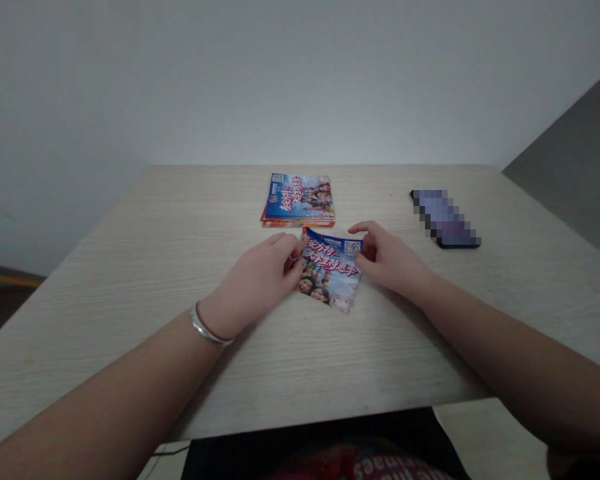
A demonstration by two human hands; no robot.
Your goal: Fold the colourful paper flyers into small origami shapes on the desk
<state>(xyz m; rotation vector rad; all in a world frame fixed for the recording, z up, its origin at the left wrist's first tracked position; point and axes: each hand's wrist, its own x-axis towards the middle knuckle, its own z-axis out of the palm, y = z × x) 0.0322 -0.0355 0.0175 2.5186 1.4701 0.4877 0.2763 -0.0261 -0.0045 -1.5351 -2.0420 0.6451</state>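
Leaflet at mid-table, pinched from both sides: my left hand nips its left edge between thumb and fingers, and my right hand nips the top right corner by the QR code. It sits skewed, just in front of a stack of similar leaflets. A phone lies well off to the right on the table; a bracelet rings my left wrist.

Glossy printed paper leaflet, matt pale wood-grain table, shiny metal bangle.
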